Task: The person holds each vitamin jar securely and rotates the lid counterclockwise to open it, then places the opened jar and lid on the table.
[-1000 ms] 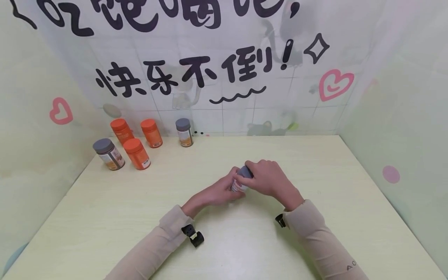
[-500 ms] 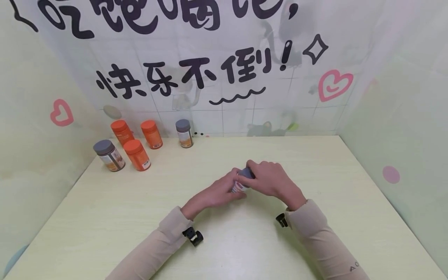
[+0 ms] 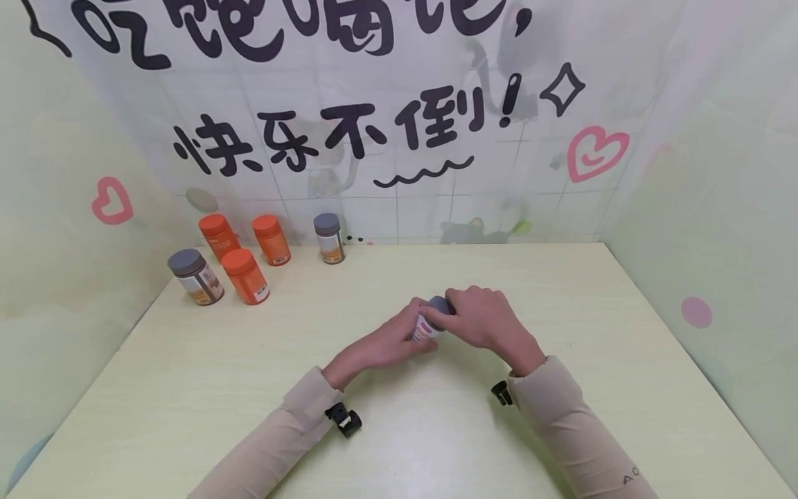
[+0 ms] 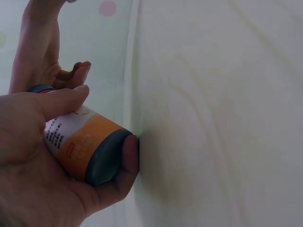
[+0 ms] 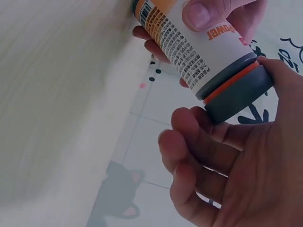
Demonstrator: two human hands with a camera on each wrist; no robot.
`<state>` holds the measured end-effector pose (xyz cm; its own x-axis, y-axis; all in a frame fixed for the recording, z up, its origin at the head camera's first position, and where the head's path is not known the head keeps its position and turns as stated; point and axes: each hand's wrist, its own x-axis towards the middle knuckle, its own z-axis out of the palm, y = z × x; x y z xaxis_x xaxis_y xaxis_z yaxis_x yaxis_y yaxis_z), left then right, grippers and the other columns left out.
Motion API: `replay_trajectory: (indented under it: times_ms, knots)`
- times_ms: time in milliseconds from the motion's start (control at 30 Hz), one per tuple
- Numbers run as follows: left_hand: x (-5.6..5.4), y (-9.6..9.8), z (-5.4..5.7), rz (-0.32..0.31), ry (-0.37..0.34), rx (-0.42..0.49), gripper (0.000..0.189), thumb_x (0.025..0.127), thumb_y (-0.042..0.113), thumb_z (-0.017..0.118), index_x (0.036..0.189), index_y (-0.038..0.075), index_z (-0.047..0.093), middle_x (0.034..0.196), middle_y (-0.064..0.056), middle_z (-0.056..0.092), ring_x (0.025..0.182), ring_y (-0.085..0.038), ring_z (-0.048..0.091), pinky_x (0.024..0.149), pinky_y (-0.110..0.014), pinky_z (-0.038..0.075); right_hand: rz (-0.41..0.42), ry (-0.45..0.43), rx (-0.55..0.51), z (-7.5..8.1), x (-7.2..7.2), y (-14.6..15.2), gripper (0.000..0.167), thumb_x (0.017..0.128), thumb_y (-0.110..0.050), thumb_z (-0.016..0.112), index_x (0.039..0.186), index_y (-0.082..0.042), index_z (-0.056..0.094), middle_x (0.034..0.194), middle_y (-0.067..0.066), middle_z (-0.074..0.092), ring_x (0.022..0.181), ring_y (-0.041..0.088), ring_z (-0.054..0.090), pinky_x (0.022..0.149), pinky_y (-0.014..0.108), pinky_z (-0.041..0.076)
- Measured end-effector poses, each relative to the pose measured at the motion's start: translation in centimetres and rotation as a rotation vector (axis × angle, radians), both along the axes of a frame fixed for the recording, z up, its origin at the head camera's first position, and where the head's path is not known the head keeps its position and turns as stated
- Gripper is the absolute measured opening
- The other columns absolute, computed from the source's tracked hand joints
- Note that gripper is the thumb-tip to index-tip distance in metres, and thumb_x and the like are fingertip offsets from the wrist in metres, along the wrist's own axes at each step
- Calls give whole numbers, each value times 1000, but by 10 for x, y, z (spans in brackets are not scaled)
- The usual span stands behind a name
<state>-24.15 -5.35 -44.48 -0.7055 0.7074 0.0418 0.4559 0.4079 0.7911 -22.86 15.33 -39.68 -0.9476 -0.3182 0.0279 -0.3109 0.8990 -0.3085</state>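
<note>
Over the middle of the table, a small supplement bottle (image 3: 425, 330) with a white and orange label is held tilted between both hands. My left hand (image 3: 393, 341) wraps its body, thumb across the label (image 4: 78, 139) and a finger curled at the base in the left wrist view. My right hand (image 3: 485, 320) grips the dark grey lid (image 5: 242, 92) between thumb and index finger, its other fingers loosely curled below. An orange band (image 5: 232, 83) shows between lid and bottle shoulder in the right wrist view; whether the lid is loose I cannot tell.
At the back left of the pale table (image 3: 399, 430) stand orange bottles (image 3: 219, 237), (image 3: 271, 240), (image 3: 246, 277) and grey-lidded ones (image 3: 196, 277), (image 3: 329, 238). A printed wall sheet (image 3: 399, 215) rises behind the table's back edge, with side panels left and right.
Both hands stay on the bottle in nearly the same place. The bottle has turned slightly, and more of a red label mark shows. The standing bottles have not moved.
</note>
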Motion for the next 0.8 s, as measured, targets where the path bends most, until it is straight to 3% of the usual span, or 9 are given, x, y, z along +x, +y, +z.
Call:
replay_trajectory:
  times_ms: [233,400,500,667,800]
  knots:
    - [-2,-2,-1,4,-13,-4,45,101,17,64,136,6,37,117,-10,58,97,-15,57,80,-27,50,45,-67,-38,0,-1,3,48,97,-64,51,85,-17,54,65,-1,47,58,15,44,54,29,35]
    - [-3,-3,-1,-15,-121,39,46,102,16,62,137,7,34,112,-13,57,77,-22,61,60,-33,59,74,-102,-81,1,-2,5,36,96,-53,55,100,-18,56,68,0,52,60,15,47,55,29,37]
    - [-3,-3,-2,-24,-171,59,46,103,14,61,138,7,33,110,-15,56,69,-26,60,52,-39,59,88,-117,-98,2,-2,5,37,96,-52,56,109,-18,58,70,0,56,61,15,51,56,29,40]
    - [-3,-4,-2,-26,-173,59,46,103,13,61,138,7,32,114,-15,54,70,-27,60,52,-39,60,103,-122,-95,4,-2,5,45,96,-56,58,122,-20,60,73,0,61,64,16,54,59,30,43]
    - [-2,-3,-1,-23,-171,55,46,103,13,61,139,7,32,117,-16,54,72,-28,60,52,-39,59,77,-122,-101,5,-1,6,49,95,-63,55,124,-24,60,76,0,63,66,17,56,61,31,44]
